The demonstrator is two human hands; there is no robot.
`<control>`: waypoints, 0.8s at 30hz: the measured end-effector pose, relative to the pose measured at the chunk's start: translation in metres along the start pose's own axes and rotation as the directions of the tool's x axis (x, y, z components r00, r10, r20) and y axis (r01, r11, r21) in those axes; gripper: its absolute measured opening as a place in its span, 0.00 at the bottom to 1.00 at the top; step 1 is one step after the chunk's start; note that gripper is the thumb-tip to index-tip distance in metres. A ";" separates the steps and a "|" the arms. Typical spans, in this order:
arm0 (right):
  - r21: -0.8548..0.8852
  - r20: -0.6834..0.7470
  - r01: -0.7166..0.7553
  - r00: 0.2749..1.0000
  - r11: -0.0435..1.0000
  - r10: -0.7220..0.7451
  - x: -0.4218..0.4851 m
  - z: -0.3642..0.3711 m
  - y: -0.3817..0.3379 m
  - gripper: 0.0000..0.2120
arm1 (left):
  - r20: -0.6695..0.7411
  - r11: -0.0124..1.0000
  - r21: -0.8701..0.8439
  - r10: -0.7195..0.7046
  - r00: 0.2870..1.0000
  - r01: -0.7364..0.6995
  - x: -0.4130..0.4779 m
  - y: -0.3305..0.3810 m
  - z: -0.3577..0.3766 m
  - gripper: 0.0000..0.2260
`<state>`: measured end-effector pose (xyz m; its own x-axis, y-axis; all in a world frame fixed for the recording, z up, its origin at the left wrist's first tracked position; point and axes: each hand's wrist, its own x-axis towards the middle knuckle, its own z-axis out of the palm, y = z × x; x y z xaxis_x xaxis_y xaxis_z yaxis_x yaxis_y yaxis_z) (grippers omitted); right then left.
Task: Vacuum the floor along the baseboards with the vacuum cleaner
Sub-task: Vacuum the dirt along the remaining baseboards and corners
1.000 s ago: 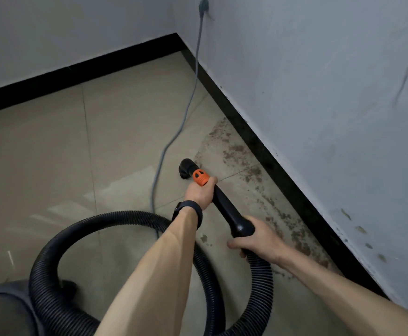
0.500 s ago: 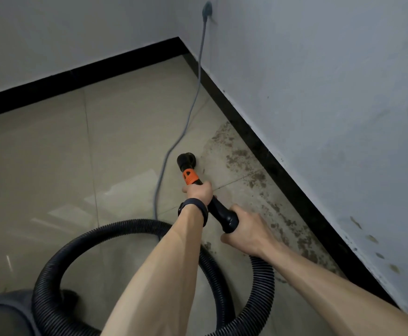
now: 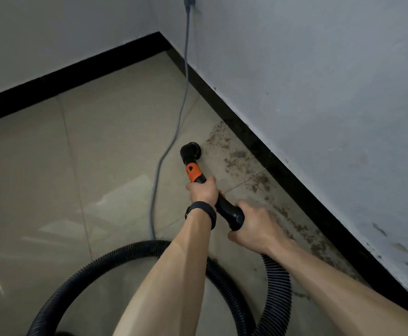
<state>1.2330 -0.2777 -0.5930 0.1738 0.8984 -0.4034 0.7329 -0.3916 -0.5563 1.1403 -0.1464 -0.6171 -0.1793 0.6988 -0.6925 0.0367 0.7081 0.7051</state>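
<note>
Gripping the vacuum wand (image 3: 224, 207) with both hands: left hand (image 3: 203, 192) behind the orange collar (image 3: 192, 172), right hand (image 3: 256, 225) at the hose (image 3: 277, 282) joint. Set with nozzle (image 3: 190, 151) on the floor (image 3: 101, 154), near the right-wall baseboard (image 3: 270, 163), beside dirty stains (image 3: 236, 156)

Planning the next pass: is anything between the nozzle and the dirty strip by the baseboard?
Nothing visible lies between the nozzle and the dirt to its right. The cord lies just left of it and crosses the baseboard farther ahead.
</note>
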 end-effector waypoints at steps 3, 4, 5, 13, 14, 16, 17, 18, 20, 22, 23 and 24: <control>0.019 0.001 -0.028 1.000 0.999 0.028 0.008 -0.001 -0.002 0.17 | 0.004 0.998 0.059 0.018 1.000 -0.018 0.008 0.007 0.004 0.17; 0.025 -0.001 -0.033 0.999 0.999 0.033 0.010 -0.001 -0.003 0.17 | 0.005 0.998 0.065 0.025 1.000 -0.025 0.011 0.009 0.006 0.17; 0.030 -0.004 -0.037 0.999 0.999 0.037 0.013 -0.002 -0.003 0.17 | 0.002 0.996 0.078 0.034 0.999 -0.034 0.014 0.011 0.008 0.17; 0.077 -0.040 -0.102 0.994 0.992 0.105 0.036 -0.008 -0.008 0.17 | 0.023 0.973 0.214 0.079 0.997 -0.082 0.034 0.029 0.029 0.17; 0.087 -0.037 -0.109 0.993 0.990 0.112 0.039 -0.008 -0.007 0.16 | 0.026 0.972 0.221 0.079 0.997 -0.083 0.035 0.031 0.031 0.17; 0.107 -0.036 -0.121 0.991 0.987 0.126 0.044 -0.010 -0.007 0.15 | 0.033 0.965 0.245 0.087 0.996 -0.092 0.039 0.035 0.036 0.16; 0.111 -0.036 -0.126 0.991 0.986 0.131 0.047 -0.010 -0.007 0.15 | 0.038 0.963 0.252 0.092 0.995 -0.099 0.040 0.038 0.038 0.16; 0.113 -0.039 -0.129 0.990 0.985 0.134 0.050 -0.011 -0.008 0.15 | 0.048 0.961 0.257 0.093 0.995 -0.102 0.040 0.041 0.039 0.17; 0.128 -0.048 -0.135 0.989 0.982 0.142 0.056 -0.013 -0.007 0.15 | 0.072 0.960 0.259 0.093 0.993 -0.108 0.043 0.046 0.043 0.18; 0.151 -0.059 -0.141 0.987 0.978 0.151 0.062 -0.014 -0.006 0.15 | 0.091 0.958 0.261 0.098 0.991 -0.119 0.046 0.050 0.049 0.19; 0.164 -0.060 -0.148 0.985 0.975 0.159 0.065 -0.014 -0.005 0.15 | 0.098 0.956 0.266 0.103 0.990 -0.126 0.048 0.051 0.052 0.20; 0.178 -0.061 -0.153 0.984 0.972 0.166 0.068 -0.014 -0.004 0.15 | 0.098 0.953 0.273 0.108 0.989 -0.131 0.051 0.052 0.055 0.19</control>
<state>1.2514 -0.2124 -0.6079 0.3325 0.8314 -0.4452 0.5688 -0.5533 -0.6086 1.1874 -0.0684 -0.6236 -0.0770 0.7775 -0.6242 0.3263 0.6112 0.7211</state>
